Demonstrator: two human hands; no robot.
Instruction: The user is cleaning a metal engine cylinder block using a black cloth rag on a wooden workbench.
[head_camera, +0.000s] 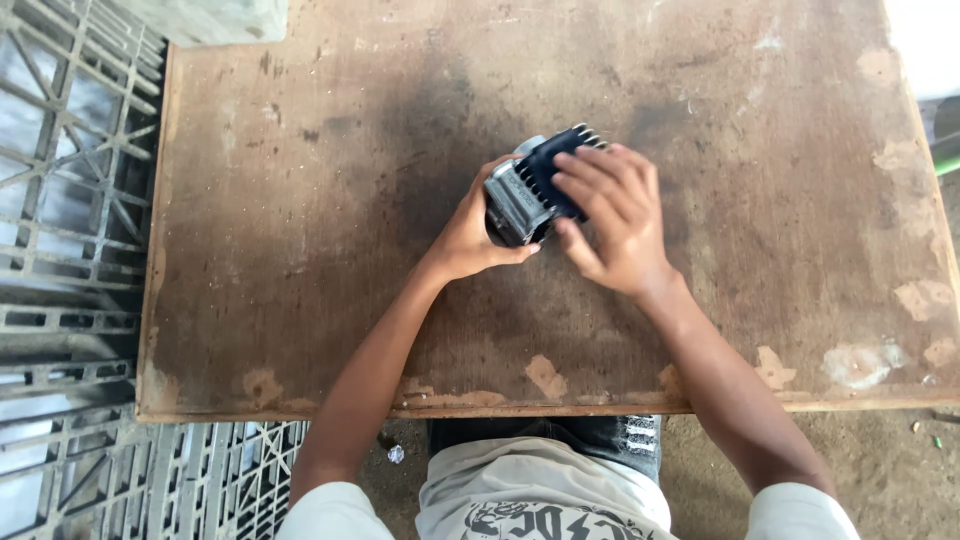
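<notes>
Near the middle of the worn wooden counter (300, 200), both hands grip a finned metal engine part (535, 185): left hand (470, 235) cups its underside to steady it, right hand (615, 215) lies spread over its dark fins.

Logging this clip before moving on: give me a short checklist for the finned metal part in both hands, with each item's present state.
1. Left hand grips the finned metal part from its side: ok.
2. Right hand lies over the dark fins, fingers spread: ok.
3. Part sits above the wooden table, well in from its edges: ok.
4. Part resting on the board or lifted: cannot tell.
5. Part's underside: cannot tell, hidden.
</notes>
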